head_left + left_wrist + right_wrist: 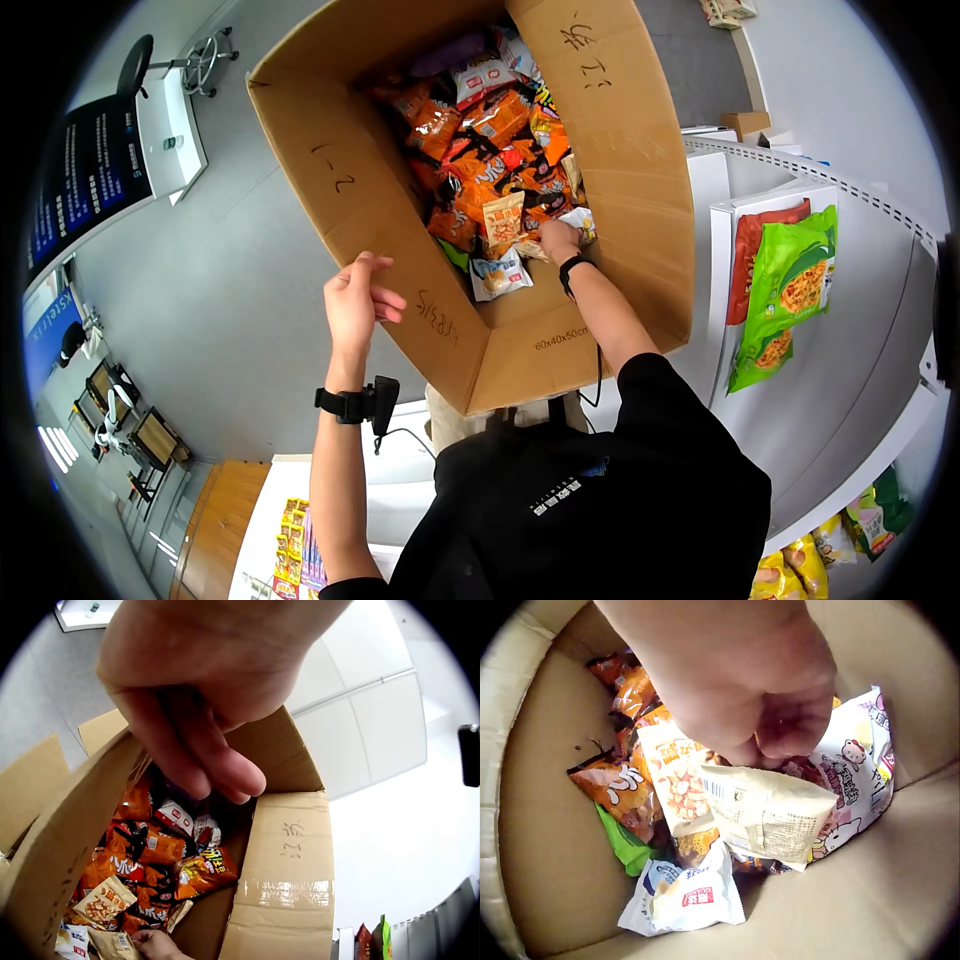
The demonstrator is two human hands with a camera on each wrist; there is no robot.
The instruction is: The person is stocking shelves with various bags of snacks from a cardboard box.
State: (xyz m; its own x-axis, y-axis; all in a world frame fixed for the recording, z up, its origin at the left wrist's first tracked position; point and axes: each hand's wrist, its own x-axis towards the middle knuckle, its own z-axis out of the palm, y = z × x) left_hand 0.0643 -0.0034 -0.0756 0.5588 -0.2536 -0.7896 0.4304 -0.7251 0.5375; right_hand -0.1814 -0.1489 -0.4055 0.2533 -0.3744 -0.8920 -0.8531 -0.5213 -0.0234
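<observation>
Reaching down into the cardboard box (620, 150), the person's right hand (772, 697) has its grip pinched on the top edge of a pale packet (772, 814), the one with fine print on its back. That packet lies on the heap at the near end of the box, over a cream snack bag (676, 784) and just beside a white cartoon packet (855, 780). A white-and-blue packet (686, 896) sits lower down, against the box floor.

The left hand (355, 300) hovers at the near flap, its grip loose, with the fingers hanging half curled and nothing in them. Whether it touches the cardboard I cannot tell.

As for progress, I'd judge it early. The pale packet is pinched but not yet lifted clear, and the box looks heaped with orange packets (490, 130) right to the far end. Off to the right, green bags (790, 285) lie on a white shelf (870, 330), well apart from the box.
</observation>
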